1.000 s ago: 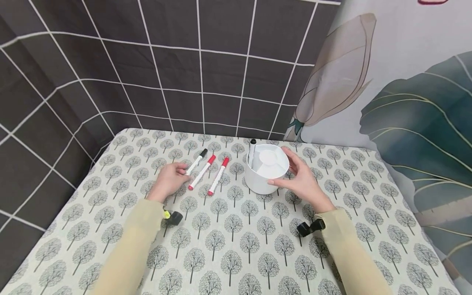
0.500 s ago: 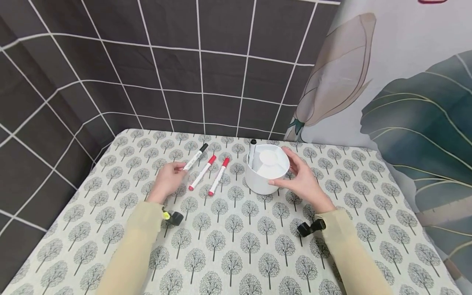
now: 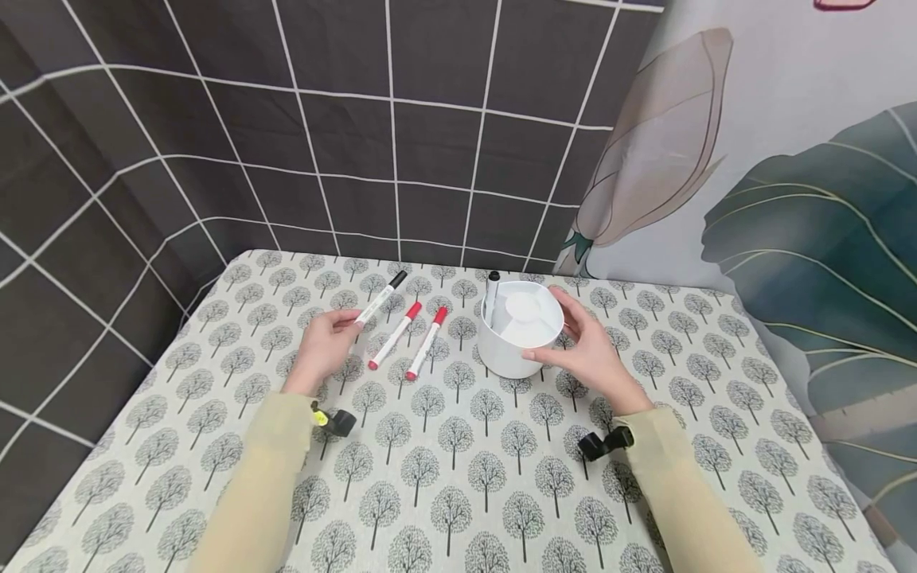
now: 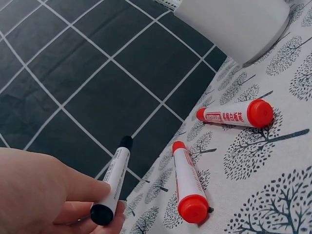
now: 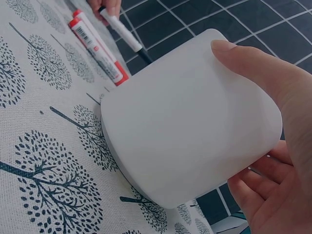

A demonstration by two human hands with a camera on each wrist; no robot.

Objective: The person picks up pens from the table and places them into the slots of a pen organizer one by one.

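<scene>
My left hand [image 3: 324,347] pinches a black-capped whiteboard marker [image 4: 114,178] between thumb and fingers, its black cap tilted up and away above the cloth. My right hand [image 3: 589,350] grips the near right side of a round white pen holder [image 5: 190,122], thumb at the front and fingers behind. Inside the holder, divided into compartments, another black-capped marker [image 3: 491,298] stands upright at the left. Between the hands two red-capped whiteboard markers lie side by side on the cloth, the left one [image 3: 394,337] nearer my left hand and the right one [image 3: 427,345] nearer the holder.
A tablecloth [image 3: 451,477] printed with trees covers the table. Behind it hangs a dark curtain [image 3: 430,143] with a white grid, which also wraps round the left side. At the right is a pale curtain [image 3: 774,239] with large flower and leaf prints.
My left hand has lifted the black-capped marker off the cloth, raising it slightly up and away. The right hand and the pen holder have stayed in place.
</scene>
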